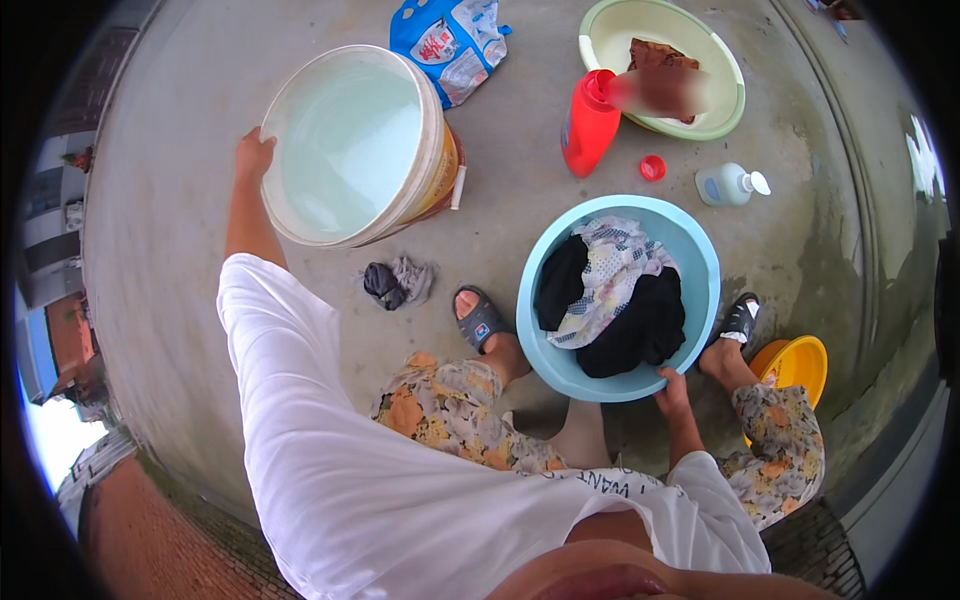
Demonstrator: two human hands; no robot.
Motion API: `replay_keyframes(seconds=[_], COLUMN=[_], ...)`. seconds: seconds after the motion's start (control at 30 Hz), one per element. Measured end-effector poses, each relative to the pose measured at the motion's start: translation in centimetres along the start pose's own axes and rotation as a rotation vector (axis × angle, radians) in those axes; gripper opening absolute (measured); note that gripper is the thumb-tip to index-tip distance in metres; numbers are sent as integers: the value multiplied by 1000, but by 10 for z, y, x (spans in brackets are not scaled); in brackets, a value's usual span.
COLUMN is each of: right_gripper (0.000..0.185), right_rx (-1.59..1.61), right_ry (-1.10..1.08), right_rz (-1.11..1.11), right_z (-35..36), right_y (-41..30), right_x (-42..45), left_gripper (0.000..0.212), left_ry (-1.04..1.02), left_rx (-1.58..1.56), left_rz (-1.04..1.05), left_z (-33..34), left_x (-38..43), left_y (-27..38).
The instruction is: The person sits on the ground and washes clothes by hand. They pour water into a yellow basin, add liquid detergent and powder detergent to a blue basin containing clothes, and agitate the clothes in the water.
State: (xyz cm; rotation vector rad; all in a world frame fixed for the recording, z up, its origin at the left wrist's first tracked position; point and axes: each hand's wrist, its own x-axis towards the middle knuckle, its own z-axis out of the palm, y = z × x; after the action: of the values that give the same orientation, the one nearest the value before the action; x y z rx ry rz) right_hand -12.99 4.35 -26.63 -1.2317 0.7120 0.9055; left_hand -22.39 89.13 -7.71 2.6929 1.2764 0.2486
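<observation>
My left hand grips the near-left rim of a large white plastic bucket filled with clear water. With its fingers over the rim, my right hand holds a light blue plastic basin, which stands between my feet. Inside the basin lie black cloth and a white patterned garment. Part of each hand's grip is hidden by the rims. Beyond the basin are an uncapped red plastic bottle, its red cap and a pale pump bottle.
A pale green basin with brown cloth stands farther off. A blue plastic bag lies behind the bucket. Small dark and grey cloths lie on the concrete ground near my sandalled foot. A yellow basin is at the right.
</observation>
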Motion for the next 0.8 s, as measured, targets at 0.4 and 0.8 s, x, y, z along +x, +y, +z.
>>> replay_keyframes(seconds=[0.4, 0.8], right_gripper=[27, 18], right_rx=[56, 117], right_ry=[-56, -117], right_rz=[10, -15], right_z=[-20, 34], right_y=[14, 37], right_x=[14, 10], left_gripper=[30, 25], left_ry=[139, 279], left_rx=[-36, -126], left_rz=[5, 164], left_z=[-33, -42], left_x=[-94, -150], left_y=[47, 122])
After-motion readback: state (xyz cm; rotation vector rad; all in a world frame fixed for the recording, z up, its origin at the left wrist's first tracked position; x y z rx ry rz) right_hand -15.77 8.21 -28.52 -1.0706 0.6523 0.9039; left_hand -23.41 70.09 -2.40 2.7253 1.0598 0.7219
